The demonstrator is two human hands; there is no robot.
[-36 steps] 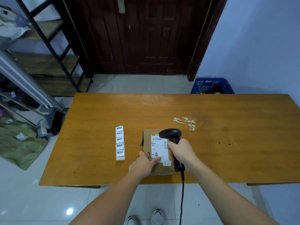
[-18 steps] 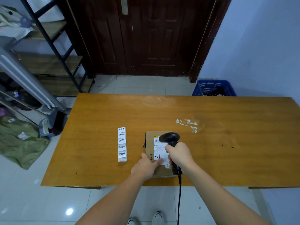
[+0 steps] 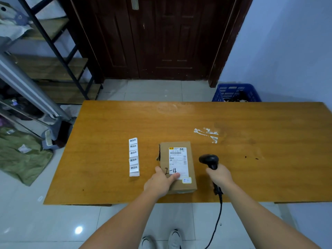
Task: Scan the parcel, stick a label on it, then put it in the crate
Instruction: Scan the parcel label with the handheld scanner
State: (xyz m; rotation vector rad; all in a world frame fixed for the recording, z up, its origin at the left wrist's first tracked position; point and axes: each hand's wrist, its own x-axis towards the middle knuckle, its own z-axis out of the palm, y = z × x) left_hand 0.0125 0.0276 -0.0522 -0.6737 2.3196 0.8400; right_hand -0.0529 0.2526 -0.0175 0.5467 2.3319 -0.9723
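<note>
Now parcel under the flat left hand, right hand beside it, clamped on scanner.

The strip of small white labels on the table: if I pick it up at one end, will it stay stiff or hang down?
The strip of small white paper labels looks thin and already ripples, so it would probably droop. It likely weighs almost nothing. Lying flat on the wooden table, its edge may be hard to catch.

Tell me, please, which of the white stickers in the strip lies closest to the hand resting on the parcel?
The bottom sticker, at the strip's near end; the other four lie farther up the table from the left hand.
</note>
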